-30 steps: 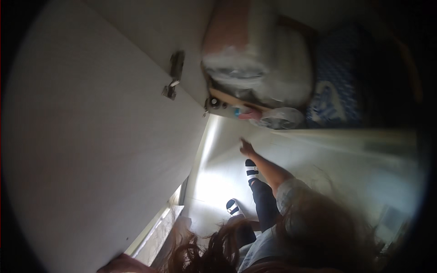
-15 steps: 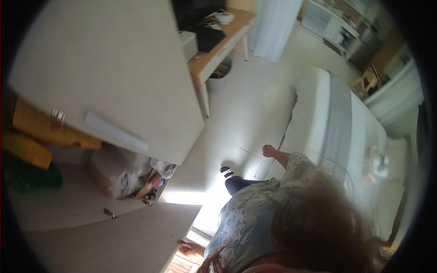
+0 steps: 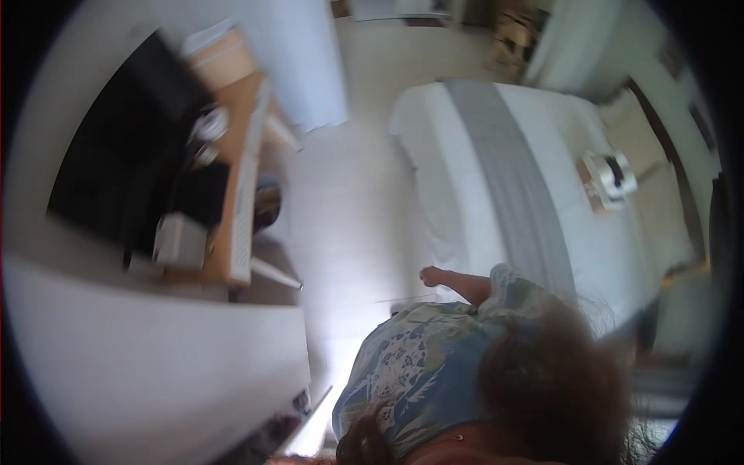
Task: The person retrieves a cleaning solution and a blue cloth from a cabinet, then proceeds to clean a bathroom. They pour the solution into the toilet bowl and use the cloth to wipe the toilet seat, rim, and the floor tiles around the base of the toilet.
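Note:
My right hand [image 3: 431, 276] is held out in front of my body, near the foot-side edge of the bed [image 3: 523, 232]. Its fingers are curled into a loose fist, and no object shows in it. Only a sliver of my left hand [image 3: 298, 460] appears at the lower edge, beside the cabinet [image 3: 167, 360]; its fingers are hidden. A thin door edge [image 3: 316, 411] stands out from the cabinet, with dark, blurred contents low down beside it. Part of my patterned dress [image 3: 403, 364] and my hair cover the lower middle.
Along the left stands a wooden desk [image 3: 245, 182] with a large black screen [image 3: 128, 155], a white box [image 3: 181, 242] and small white items. A bin sits under it. A white device [image 3: 612, 180] on a brown box lies on the bed. Pale floor [image 3: 353, 194] runs between desk and bed toward a curtain [image 3: 298, 62].
My view has swung up and toward the room, so the open cabinet with its bags has mostly left the picture. My left hand, earlier by the cabinet door, is nearly out of sight.

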### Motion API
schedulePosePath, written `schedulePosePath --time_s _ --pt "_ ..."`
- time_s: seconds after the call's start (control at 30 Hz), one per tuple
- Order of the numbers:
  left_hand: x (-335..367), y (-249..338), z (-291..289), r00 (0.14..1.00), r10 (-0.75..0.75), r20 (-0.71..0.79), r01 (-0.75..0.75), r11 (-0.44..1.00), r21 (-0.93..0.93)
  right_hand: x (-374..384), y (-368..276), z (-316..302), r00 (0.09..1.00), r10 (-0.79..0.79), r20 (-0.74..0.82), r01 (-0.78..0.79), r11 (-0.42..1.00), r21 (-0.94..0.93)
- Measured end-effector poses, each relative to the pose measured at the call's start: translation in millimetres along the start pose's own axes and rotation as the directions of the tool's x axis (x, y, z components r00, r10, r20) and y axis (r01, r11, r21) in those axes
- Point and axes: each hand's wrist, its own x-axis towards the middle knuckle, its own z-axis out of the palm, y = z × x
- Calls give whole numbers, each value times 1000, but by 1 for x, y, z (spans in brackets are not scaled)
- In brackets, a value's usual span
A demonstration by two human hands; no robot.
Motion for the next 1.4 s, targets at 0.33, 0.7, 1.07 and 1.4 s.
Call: schedulePosePath --time_s 0.33,0.7,1.07,1.4 --pt "-134 17 356 539 -331 774 -94 890 446 76 6 -98 953 298 -50 -261 894 364" --pt "-425 262 748 -419 -88 904 -457 881 -126 113 125 -189 476 837 -268 -320 449 834" --pt "-827 524 757 -899 380 215 190 784 -591 186 308 -349 660 703 266 -723 497 480" --pt "-1052 645 882 -732 571 -372 654 742 -148 402 552 -681 693 569 -442 -322 793 517"
